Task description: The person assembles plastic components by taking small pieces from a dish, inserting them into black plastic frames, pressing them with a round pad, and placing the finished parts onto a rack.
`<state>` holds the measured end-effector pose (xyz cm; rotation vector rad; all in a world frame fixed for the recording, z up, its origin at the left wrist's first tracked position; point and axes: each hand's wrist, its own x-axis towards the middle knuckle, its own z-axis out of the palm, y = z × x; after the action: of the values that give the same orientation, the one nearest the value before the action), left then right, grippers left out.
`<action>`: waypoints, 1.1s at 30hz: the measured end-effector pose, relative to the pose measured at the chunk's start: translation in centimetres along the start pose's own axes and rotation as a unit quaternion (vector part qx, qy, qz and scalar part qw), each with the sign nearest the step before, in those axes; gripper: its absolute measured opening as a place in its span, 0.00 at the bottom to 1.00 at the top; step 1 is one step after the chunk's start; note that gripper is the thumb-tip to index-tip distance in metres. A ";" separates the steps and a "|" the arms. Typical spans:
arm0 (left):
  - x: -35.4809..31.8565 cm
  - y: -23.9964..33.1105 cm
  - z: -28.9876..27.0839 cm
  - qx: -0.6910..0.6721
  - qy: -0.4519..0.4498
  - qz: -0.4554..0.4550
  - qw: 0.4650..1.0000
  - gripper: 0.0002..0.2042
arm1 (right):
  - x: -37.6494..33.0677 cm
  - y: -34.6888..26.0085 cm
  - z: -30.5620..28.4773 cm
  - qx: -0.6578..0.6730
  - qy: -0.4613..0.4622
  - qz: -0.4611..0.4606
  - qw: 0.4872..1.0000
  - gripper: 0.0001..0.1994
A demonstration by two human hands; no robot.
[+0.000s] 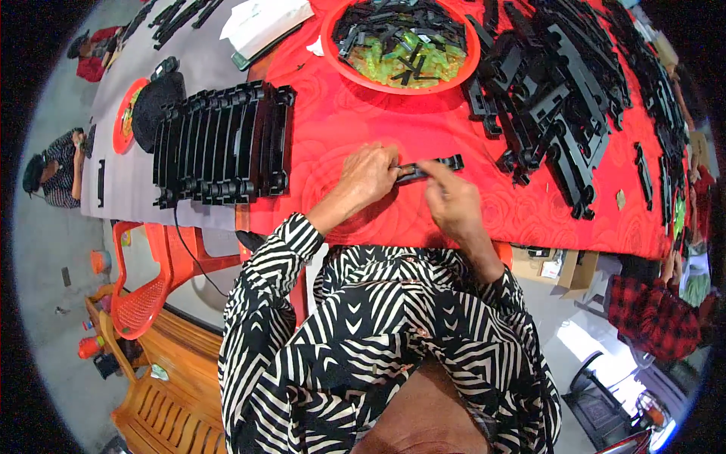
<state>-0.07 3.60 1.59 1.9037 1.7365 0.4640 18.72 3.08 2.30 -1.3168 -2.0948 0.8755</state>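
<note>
A long black plastic part [448,163] lies low over the red cloth in front of me. My left hand [369,175] grips its left end, fingers closed around it. Over its middle is my right hand [455,203], blurred by motion; one finger reaches to the part, and whether it holds anything small is not visible. To the left stands a neat row of similar black parts [219,144]. On the right, a loose heap of black parts [556,98] spreads over the cloth.
Beyond my hands a red basin [401,89] holds small black and yellow-green pieces. A white paper [261,24] lies at the back left. Red plastic chair [144,299] and wooden bench [170,378] stand at lower left. People sit at both sides.
</note>
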 end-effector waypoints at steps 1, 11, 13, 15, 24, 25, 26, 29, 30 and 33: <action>0.1 0.2 -0.2 -0.002 0.005 -0.005 1.000 0.11 | 0.1 -0.5 -0.9 0.125 0.026 0.049 0.991 0.17; 0.5 0.6 -0.6 -0.026 -0.023 -0.002 0.999 0.10 | 4.5 -0.5 1.4 0.527 0.198 -0.005 0.827 0.16; 0.5 0.7 -0.7 -0.021 -0.033 -0.008 0.999 0.09 | 4.3 -0.3 1.9 0.557 0.151 -0.009 0.816 0.16; 0.5 0.7 -0.8 -0.024 -0.032 -0.004 0.999 0.09 | 4.4 -0.2 2.2 0.549 0.146 -0.002 0.823 0.16; 0.7 0.6 -0.8 -0.045 -0.041 -0.019 0.998 0.10 | 4.5 0.3 2.8 0.516 0.137 0.005 0.846 0.15; 0.6 0.6 -0.8 -0.046 -0.041 -0.019 0.998 0.10 | 4.4 0.2 2.8 0.501 0.130 0.002 0.856 0.15; 0.6 0.6 -0.9 -0.043 -0.051 -0.025 0.997 0.10 | 4.3 0.1 2.9 0.500 0.129 0.003 0.856 0.15; 0.6 0.6 -0.9 -0.048 -0.057 -0.034 0.997 0.09 | 4.1 -0.3 2.7 0.402 0.140 -0.013 0.905 0.15; 0.6 0.7 -0.9 -0.053 -0.054 -0.035 0.996 0.09 | 4.0 -0.1 2.7 0.393 0.132 -0.007 0.910 0.15; 0.4 0.5 -0.3 -0.051 -0.027 -0.020 0.998 0.08 | 4.1 -0.4 2.8 0.358 0.137 -0.024 0.923 0.14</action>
<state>0.18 3.97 2.09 1.7907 1.6809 0.4723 14.92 6.03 1.08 -0.9151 -1.3740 1.2010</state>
